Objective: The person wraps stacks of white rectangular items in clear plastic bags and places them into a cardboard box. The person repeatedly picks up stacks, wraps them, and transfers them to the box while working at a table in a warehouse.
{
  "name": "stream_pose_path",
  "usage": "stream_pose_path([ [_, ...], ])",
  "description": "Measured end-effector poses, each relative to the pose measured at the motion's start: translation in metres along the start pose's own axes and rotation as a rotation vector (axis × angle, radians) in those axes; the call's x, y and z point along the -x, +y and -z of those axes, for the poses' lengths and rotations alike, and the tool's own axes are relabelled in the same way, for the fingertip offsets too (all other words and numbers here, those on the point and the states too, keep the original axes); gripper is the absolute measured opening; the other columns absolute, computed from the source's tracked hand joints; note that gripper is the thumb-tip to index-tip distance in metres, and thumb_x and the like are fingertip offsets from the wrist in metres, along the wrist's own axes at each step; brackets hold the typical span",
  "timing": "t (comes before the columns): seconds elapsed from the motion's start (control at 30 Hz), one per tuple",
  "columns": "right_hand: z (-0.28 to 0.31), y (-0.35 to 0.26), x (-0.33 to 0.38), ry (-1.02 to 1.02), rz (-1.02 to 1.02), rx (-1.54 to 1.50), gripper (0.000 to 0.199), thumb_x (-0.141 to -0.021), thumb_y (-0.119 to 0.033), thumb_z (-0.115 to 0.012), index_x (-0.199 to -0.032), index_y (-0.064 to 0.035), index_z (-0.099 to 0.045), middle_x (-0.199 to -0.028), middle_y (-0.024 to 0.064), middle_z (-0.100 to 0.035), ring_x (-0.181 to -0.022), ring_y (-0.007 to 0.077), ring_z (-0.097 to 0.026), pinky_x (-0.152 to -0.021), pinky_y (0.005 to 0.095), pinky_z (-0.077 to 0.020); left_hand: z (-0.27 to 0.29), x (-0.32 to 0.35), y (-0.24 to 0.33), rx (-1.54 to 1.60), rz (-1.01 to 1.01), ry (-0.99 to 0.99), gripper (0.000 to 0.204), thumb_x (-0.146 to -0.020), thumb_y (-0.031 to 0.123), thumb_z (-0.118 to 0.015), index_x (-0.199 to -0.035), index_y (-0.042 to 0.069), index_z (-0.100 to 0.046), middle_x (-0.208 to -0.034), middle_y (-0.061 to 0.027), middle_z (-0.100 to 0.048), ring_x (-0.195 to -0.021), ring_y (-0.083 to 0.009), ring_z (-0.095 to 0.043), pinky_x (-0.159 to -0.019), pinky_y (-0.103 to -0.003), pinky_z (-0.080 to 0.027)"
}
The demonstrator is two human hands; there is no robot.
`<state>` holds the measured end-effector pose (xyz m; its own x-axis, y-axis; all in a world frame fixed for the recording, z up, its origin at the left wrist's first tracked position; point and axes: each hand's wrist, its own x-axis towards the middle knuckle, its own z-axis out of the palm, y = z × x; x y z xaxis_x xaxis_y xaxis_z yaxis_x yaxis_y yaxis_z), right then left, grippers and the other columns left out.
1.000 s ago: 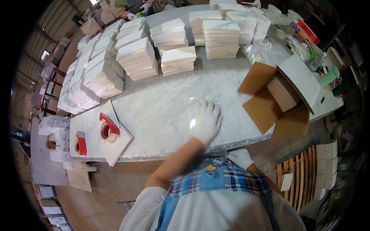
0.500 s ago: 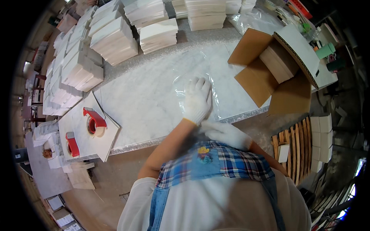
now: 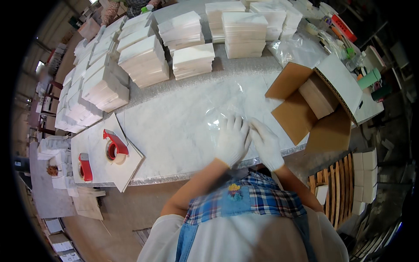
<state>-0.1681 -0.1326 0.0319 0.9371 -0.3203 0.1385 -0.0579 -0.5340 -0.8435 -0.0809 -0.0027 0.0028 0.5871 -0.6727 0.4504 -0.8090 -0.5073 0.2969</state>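
Near the front edge of the counter (image 3: 170, 126), your white-gloved left hand (image 3: 234, 137) lies flat, its fingers extended and released, upon a clear plastic film (image 3: 213, 123). Just to its right is your gloved right hand (image 3: 266, 144), fingers held together; whether they grasp the film, one cannot tell. The film, thin, colourless and creased, shows bright glints and extends from beneath your left hand toward the far side. Farther right stands an open brown carton (image 3: 293, 121); at the far side, stacks of white slabs (image 3: 144, 63).
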Motion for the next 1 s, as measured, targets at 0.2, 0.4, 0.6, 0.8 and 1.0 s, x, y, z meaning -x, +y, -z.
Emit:
stream_pose_path([
  [0.2, -0.041, 0.051, -0.080, -0.092, 0.396, 0.505, 0.043, -0.098, -0.033, -0.063, -0.134, -0.0102, -0.067, -0.138, 0.0147, -0.065, -0.133, 0.0334, -0.056, -0.114, 0.0459, -0.0404, 0.023, 0.047, 0.024, -0.026, -0.043, -0.225, 0.061, -0.084, 0.035, -0.075, -0.133, 0.002, -0.057, -0.130, -0.0223, -0.055, -0.121, -0.0429, -0.050, -0.103, -0.055, -0.041],
  [0.4, -0.041, 0.048, -0.088, -0.134, 0.416, 0.604, 0.052, -0.096, -0.041, -0.064, -0.140, -0.0124, -0.064, -0.150, 0.0146, -0.057, -0.143, 0.0356, -0.046, -0.121, 0.0494, -0.0318, 0.050, 0.092, 0.014, -0.107, -0.161, -0.237, 0.060, -0.082, 0.039, -0.077, -0.129, 0.006, -0.059, -0.128, -0.0197, -0.059, -0.118, -0.0404, -0.057, -0.100, -0.054, -0.046],
  [0.6, -0.041, 0.054, -0.090, -0.141, 0.414, 0.629, 0.055, -0.096, -0.040, -0.066, -0.143, -0.0108, -0.062, -0.152, 0.0168, -0.054, -0.144, 0.0384, -0.044, -0.122, 0.0514, -0.0302, 0.055, 0.041, -0.027, -0.017, -0.111, -0.448, 0.028, -0.090, 0.035, -0.070, -0.099, 0.009, -0.065, -0.102, -0.0092, -0.065, -0.088, -0.0287, -0.063, -0.071, -0.044, -0.052],
  [0.8, -0.040, 0.052, -0.092, -0.107, 0.457, 0.640, 0.053, -0.095, -0.042, -0.067, -0.141, -0.0137, -0.065, -0.151, 0.0154, -0.056, -0.142, 0.0367, -0.047, -0.120, 0.0513, -0.0332, 0.081, -0.130, -0.181, -0.436, 0.096, 0.024, 0.070, -0.083, 0.035, -0.080, -0.144, 0.009, -0.055, -0.136, -0.0178, -0.062, -0.121, -0.0380, -0.058, -0.095, -0.050, -0.049],
  [1.0, -0.039, 0.048, -0.092, -0.072, 0.447, 0.576, 0.053, -0.092, -0.041, -0.069, -0.138, -0.0127, -0.065, -0.146, 0.0148, -0.058, -0.139, 0.0371, -0.049, -0.119, 0.0516, -0.0346, 0.082, -0.217, -0.264, -0.436, 0.153, -0.480, 0.097, -0.072, 0.047, -0.085, -0.152, 0.007, -0.048, -0.143, -0.0207, -0.061, -0.131, -0.0420, -0.057, -0.106, -0.050, -0.049],
])
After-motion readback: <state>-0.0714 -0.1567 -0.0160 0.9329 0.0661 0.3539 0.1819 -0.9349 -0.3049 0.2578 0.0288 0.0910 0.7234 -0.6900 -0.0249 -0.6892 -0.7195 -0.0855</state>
